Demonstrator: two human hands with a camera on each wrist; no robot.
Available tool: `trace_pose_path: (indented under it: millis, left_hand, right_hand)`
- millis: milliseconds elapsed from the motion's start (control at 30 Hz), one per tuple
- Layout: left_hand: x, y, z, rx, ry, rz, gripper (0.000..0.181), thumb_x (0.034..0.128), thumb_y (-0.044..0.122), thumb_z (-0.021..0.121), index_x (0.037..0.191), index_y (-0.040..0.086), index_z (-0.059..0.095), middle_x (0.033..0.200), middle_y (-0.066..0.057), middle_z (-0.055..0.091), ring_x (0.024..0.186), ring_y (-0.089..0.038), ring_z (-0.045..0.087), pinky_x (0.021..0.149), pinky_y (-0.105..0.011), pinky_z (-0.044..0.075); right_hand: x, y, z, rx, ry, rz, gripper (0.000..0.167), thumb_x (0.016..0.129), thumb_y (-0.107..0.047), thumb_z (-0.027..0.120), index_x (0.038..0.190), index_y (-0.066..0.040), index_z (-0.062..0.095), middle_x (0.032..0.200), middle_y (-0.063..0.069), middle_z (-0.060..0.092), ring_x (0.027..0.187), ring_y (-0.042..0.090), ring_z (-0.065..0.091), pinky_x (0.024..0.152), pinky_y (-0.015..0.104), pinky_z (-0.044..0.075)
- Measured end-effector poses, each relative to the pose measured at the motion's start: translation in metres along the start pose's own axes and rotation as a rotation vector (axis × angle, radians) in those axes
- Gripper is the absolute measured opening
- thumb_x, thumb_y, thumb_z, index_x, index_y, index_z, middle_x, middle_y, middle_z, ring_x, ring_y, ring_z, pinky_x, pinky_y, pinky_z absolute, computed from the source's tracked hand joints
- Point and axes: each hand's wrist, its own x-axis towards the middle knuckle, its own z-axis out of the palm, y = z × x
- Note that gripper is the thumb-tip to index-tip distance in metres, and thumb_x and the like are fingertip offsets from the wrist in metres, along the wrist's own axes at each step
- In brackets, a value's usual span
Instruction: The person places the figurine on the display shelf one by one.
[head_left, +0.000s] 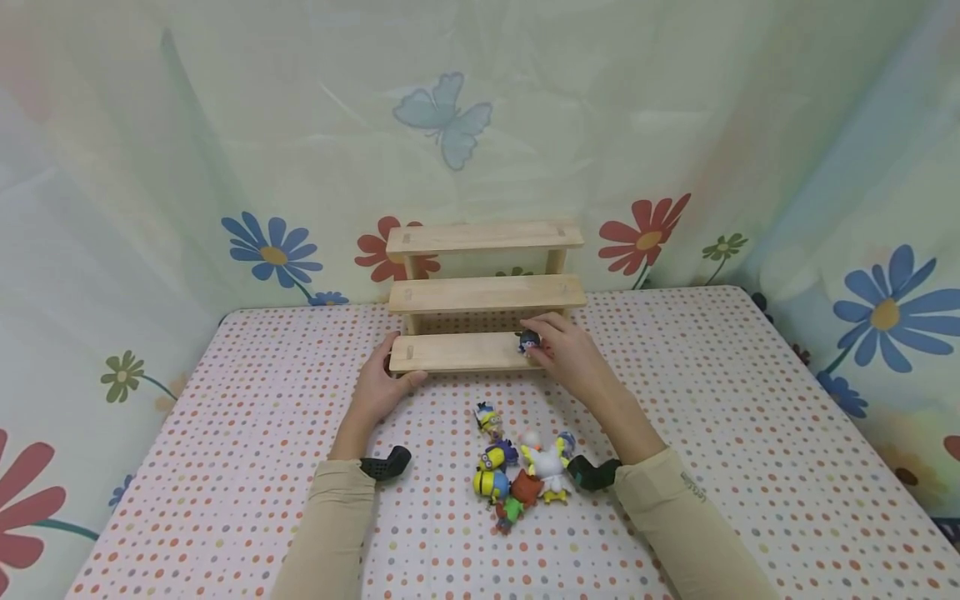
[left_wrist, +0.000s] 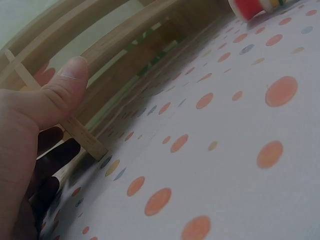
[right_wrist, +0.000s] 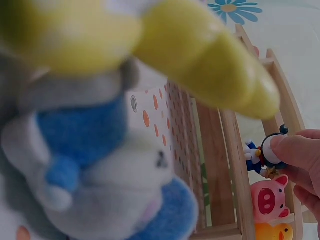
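A three-tier wooden shelf (head_left: 457,354) stands at the back of the table. My left hand (head_left: 378,385) grips the left end of its lowest board, thumb (left_wrist: 70,82) on the front edge. My right hand (head_left: 573,354) pinches a small figurine (right_wrist: 257,152) with a dark head and blue clothes, over the right part of that board. In the right wrist view, a pink pig figurine (right_wrist: 267,200) and a yellow duck figurine (right_wrist: 274,231) sit on the board beside it; in the head view my right hand hides them.
Several toy figurines lie in a cluster on the dotted tablecloth (head_left: 442,533), among them a yellow-and-blue one (head_left: 491,483), a brown-red one (head_left: 527,488) and a white one with yellow parts (head_left: 547,467). Behind the shelf hangs a flowered curtain (head_left: 525,183).
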Motion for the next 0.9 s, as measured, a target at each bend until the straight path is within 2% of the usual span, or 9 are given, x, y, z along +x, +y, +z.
trace_pose_path:
  millis: [300,500,667,800,900]
  left_hand:
    - [0.0,0.001,-0.001,0.013,0.004,0.013,0.101,0.0751,0.049,0.076,0.152,0.012,0.023,0.151,-0.012,0.033,0.137,-0.028,0.037,0.112,-0.045,0.033]
    - [-0.001,0.002,-0.001,0.005,-0.001,0.014,0.1,0.0758,0.047,0.076,0.152,0.011,0.022,0.151,-0.014,0.033,0.137,-0.029,0.038,0.112,-0.045,0.033]
    - [-0.001,0.002,-0.001,0.004,0.0,0.006,0.101,0.0756,0.046,0.077,0.152,0.012,0.021,0.151,-0.013,0.033,0.138,-0.029,0.037,0.112,-0.045,0.032]
    - [-0.002,0.003,-0.001,0.002,0.002,0.009,0.1,0.0755,0.047,0.077,0.152,0.011,0.022,0.151,-0.013,0.033,0.138,-0.028,0.037,0.113,-0.044,0.032]
    - [-0.002,0.003,-0.001,0.004,0.002,0.016,0.1,0.0758,0.047,0.076,0.152,0.011,0.022,0.151,-0.013,0.033,0.138,-0.028,0.037,0.113,-0.044,0.032]
  right_hand:
    - [0.0,-0.001,-0.001,-0.015,-0.012,0.003,0.041,0.083,-0.012,0.074,0.123,-0.007,0.063,0.121,0.011,0.062,0.083,0.02,0.063,0.072,0.034,0.054]
    - [0.0,-0.001,-0.001,-0.02,-0.021,0.008,0.039,0.083,-0.013,0.074,0.121,-0.007,0.064,0.124,0.013,0.061,0.095,0.025,0.065,0.081,0.039,0.055]
    - [0.0,-0.002,0.0,-0.017,-0.04,0.025,0.037,0.084,-0.013,0.073,0.12,-0.007,0.065,0.127,0.013,0.06,0.1,0.026,0.064,0.084,0.04,0.054]
    - [0.0,-0.004,-0.004,-0.019,-0.049,0.043,0.037,0.085,-0.014,0.072,0.121,-0.008,0.064,0.129,0.012,0.058,0.108,0.028,0.062,0.089,0.042,0.053]
    - [0.0,-0.007,-0.012,-0.014,-0.026,0.052,0.038,0.084,-0.015,0.073,0.121,-0.008,0.064,0.128,0.012,0.058,0.112,0.029,0.06,0.092,0.043,0.051]
